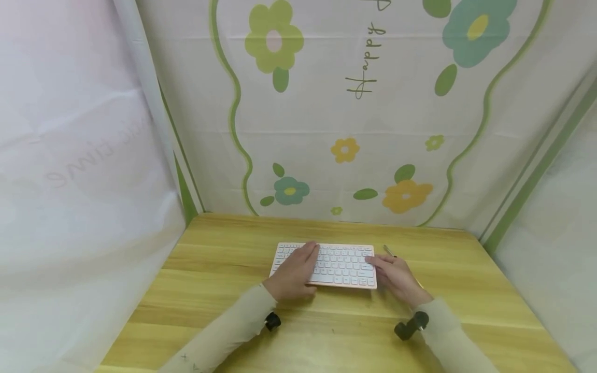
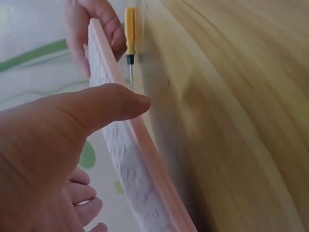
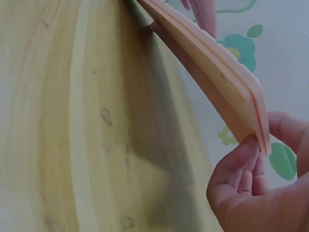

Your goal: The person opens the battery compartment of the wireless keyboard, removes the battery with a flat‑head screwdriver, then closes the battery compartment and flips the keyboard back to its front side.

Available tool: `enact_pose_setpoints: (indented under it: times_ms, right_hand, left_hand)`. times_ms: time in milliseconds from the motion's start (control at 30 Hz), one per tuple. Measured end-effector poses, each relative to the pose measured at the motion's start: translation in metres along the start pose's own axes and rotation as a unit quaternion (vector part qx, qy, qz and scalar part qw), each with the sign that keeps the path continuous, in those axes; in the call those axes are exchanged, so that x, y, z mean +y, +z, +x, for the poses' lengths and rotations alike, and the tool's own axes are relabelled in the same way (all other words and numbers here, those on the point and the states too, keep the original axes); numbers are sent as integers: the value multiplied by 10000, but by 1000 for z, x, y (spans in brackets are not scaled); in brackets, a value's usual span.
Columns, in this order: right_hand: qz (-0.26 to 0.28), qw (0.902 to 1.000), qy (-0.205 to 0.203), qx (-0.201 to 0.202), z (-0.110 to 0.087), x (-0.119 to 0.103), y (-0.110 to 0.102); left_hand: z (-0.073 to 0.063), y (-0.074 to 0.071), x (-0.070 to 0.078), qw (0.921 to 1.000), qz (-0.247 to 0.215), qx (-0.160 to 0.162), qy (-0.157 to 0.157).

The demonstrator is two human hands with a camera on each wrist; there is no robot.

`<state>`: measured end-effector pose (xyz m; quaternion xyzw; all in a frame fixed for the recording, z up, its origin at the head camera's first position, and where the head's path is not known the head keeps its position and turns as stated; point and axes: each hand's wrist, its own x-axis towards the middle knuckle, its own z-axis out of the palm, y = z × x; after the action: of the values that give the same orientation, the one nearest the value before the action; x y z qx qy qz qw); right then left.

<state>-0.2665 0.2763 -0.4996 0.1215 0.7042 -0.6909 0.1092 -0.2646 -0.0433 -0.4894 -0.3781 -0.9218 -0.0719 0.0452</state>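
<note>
A thin white keyboard [image 1: 345, 265] with a pink rim is held over the wooden table, its right end raised. My left hand [image 1: 293, 272] spans its left part, fingers reaching the far edge and thumb at the near edge. Pinching the right end is my right hand [image 1: 396, 277], thumb on top and fingers underneath. The right wrist view shows the keyboard's pink underside [image 3: 207, 72] tilted above the table. Beside the right hand lies a screwdriver [image 1: 389, 251], partly hidden; its yellow handle [image 2: 130, 31] shows in the left wrist view.
The wooden table [image 1: 322, 336] meets a white flowered curtain [image 1: 308, 119] along its back edge. More white cloth hangs on the left [image 1: 84, 207] and right [image 1: 559, 217]. Dark devices are strapped at both wrists.
</note>
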Motion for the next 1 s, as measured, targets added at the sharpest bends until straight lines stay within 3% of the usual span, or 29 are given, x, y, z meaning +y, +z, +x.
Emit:
enact_pose_setpoints:
  times_ms: [200, 400, 533, 700, 833, 1000]
  right_hand:
    - [235, 9997, 64, -17, -2, 2, 3]
    - [460, 9989, -30, -126, -6, 4, 8]
    - [643, 9978, -35, -147, -9, 3, 11]
    - [700, 9975, -59, -107, -12, -1, 12]
    - [670, 9976, -75, -134, -18, -8, 10]
    - [804, 9953, -296, -448, -26, -20, 6]
  left_hand:
    - [27, 9, 29, 9971, 673, 74, 344]
    - [43, 18, 47, 9946, 973, 26, 361]
    - [46, 24, 51, 9948, 986, 81, 253]
    - [47, 30, 54, 9933, 1052, 419, 235]
    - [46, 26, 57, 9931, 990, 562, 268]
    - [44, 15, 55, 9950, 796, 547, 247]
